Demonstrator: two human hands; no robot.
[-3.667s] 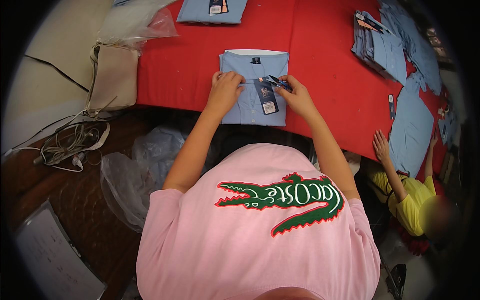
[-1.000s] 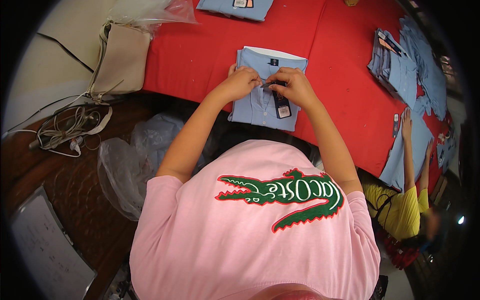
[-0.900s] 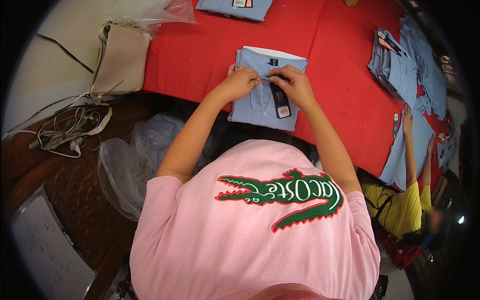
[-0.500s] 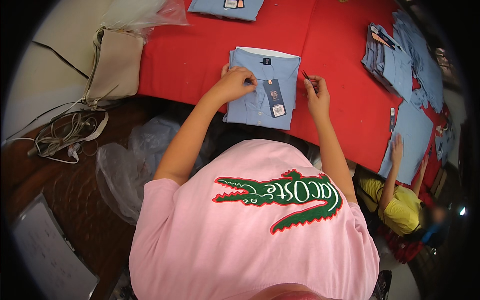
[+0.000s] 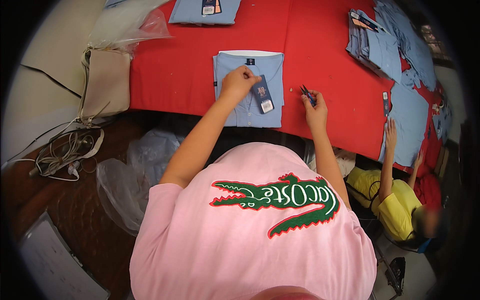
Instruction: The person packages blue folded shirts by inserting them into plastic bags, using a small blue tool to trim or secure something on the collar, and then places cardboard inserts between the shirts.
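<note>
A folded light-blue shirt [image 5: 274,70] lies on the red-covered table in front of me, its collar end away from me. My left hand [image 5: 237,84] is over the shirt, thumb and fingers pinched at the upper end of a dark-blue hang tag [image 5: 263,96] with a white label. The tag rests slanted across the shirt front. Just right of the shirt, my right hand [image 5: 316,111] is closed around small thread snips [image 5: 307,94], whose dark blades point away from me and stand slightly apart.
Another folded blue shirt [image 5: 187,12] lies at the far edge. To the right are stacked shirts [image 5: 372,50] and a spread blue garment [image 5: 407,120] under the hands of a person in yellow. A beige bag [image 5: 107,82], clear plastic [image 5: 150,25] and cables [image 5: 75,147] are on the left.
My left hand has moved up the shirt front and now grips the hang tag. The right hand has turned, showing more of the snips. The view has shifted slightly.
</note>
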